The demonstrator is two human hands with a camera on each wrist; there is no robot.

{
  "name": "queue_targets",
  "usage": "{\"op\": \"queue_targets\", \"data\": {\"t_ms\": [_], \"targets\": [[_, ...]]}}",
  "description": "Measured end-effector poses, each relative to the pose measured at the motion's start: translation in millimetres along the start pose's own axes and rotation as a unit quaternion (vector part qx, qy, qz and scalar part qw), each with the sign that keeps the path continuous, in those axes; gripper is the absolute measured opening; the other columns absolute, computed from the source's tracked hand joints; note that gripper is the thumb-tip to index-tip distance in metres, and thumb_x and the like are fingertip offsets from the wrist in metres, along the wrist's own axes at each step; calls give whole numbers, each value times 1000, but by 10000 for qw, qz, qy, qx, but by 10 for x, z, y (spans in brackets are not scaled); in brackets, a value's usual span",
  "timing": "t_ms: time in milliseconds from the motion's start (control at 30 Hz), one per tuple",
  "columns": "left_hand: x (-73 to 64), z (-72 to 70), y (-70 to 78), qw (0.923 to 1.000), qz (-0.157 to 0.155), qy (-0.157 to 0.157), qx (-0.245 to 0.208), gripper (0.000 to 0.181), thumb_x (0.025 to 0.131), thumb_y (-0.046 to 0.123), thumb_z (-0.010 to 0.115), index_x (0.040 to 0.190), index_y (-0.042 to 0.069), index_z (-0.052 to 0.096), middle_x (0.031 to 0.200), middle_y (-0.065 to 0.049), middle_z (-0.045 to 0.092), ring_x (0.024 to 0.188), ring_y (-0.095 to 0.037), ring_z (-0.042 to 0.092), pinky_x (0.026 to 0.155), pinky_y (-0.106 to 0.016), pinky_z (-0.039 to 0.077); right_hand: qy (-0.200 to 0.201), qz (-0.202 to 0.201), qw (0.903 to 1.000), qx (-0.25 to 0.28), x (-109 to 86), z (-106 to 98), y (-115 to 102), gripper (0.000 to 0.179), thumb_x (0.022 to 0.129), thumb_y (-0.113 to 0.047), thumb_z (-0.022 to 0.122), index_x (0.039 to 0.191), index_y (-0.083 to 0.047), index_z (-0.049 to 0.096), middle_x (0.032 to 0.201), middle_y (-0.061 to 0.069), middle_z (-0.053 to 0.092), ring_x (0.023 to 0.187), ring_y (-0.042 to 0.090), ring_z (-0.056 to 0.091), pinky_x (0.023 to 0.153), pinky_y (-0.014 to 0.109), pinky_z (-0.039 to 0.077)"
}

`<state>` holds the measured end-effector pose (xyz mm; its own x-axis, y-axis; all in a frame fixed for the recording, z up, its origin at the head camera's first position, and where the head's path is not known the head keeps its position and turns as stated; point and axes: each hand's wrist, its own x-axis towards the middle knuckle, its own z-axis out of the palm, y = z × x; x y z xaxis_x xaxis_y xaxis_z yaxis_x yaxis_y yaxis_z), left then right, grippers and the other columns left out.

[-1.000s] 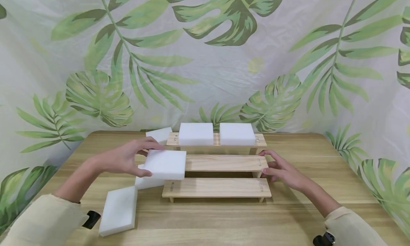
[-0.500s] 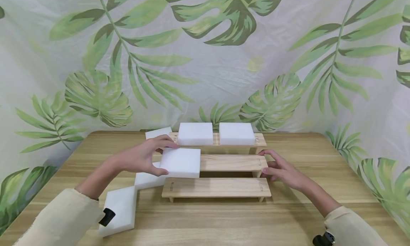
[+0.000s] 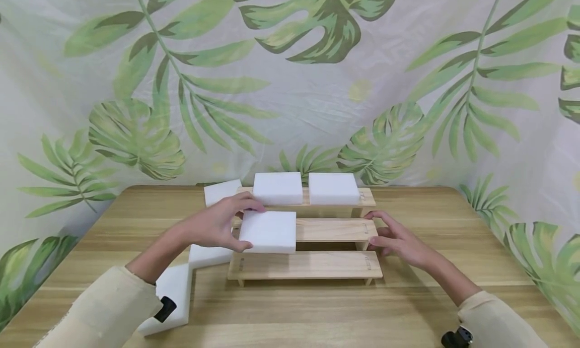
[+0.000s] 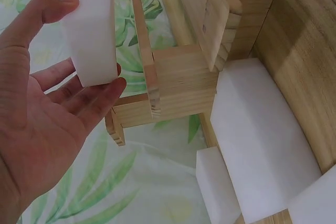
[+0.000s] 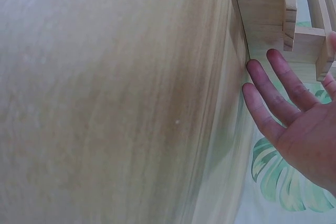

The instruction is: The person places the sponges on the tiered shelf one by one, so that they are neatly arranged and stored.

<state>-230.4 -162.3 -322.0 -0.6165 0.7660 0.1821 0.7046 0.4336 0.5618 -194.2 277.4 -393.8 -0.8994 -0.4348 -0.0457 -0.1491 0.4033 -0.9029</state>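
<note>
1. Fingers, left hand (image 3: 213,227): were parted to the width of one white block (image 3: 268,232) and pinched it, thumb at the near edge, others toward the far edge. An edge grip, presumably chosen to leave the underside free.

2. Held block: hung about level above the left part of the middle step (image 3: 335,230). Left wrist view showed a gap between block and wood, so the hand alone bore it.

3. Fingers, right hand (image 3: 399,242): stood at the right end of the same step, thumb and forefinger against or almost against the wood, remaining three nearly straight and spread. Whether the pair squeezed the wood could not be told. Position suggested steadying the stand (image 4: 184,77).

4. Blocks, white, two: one (image 3: 278,188) and its neighbour (image 3: 334,188) lay flat on the top step (image 3: 367,197), a narrow gap between, which seemed to give each its own place.

5. Blocks, white, loose, three: lay left of the stand, apparently for easy left-hand reach. Far one (image 3: 221,193) lay near the top step; second (image 3: 209,256) just beside the stand, partly hidden by the hand; nearest (image 3: 179,287) partly behind the left sleeve (image 3: 104,307).

6. Bench (image 3: 317,312): wood-grained, carried the stand.
</note>
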Motion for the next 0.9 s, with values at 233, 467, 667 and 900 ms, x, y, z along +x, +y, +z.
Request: {"op": "queue_targets", "data": {"t_ms": [233, 467, 667, 900], "targets": [[10, -2, -4, 9999, -36, 71, 98, 56, 76, 17, 88, 125, 2, 65, 128, -9, 58, 111, -22, 57, 93, -46, 55, -15, -105, 9999, 30, 0, -5, -9, 52, 105, -18, 59, 148, -6, 32, 104, 17, 70, 105, 35, 66, 78, 44, 56], [-12, -14, -21, 9999, -67, 64, 82, 57, 77, 17, 87, 127, 1, 64, 130, -10, 57, 112, -23, 58, 94, -48, 55, -18, -40, 10000, 8, 7, 5, 4, 50, 106, -20, 59, 147, -6, 33, 105, 18, 70, 105, 36, 66, 79, 45, 56], [-22, 11, -1, 9999, 80, 65, 72, 59, 77, 16, 87, 128, 1, 64, 130, -8, 58, 111, -21, 57, 93, -45, 55, -39, -107, 9999, 30, -1, 2, 3, 52, 106, -19, 59, 148, -5, 32, 109, 20, 69, 105, 35, 66, 78, 44, 56], [2, 93, 75, 9990, -21, 219, 382, 62, 75, 19, 87, 129, 0, 63, 131, -10, 58, 110, -21, 57, 93, -44, 53, -4, -59, 10000, -68, 9, 6, 21, 50, 106, -21, 58, 147, -6, 33, 108, 19, 70, 105, 37, 66, 77, 44, 56]]}}
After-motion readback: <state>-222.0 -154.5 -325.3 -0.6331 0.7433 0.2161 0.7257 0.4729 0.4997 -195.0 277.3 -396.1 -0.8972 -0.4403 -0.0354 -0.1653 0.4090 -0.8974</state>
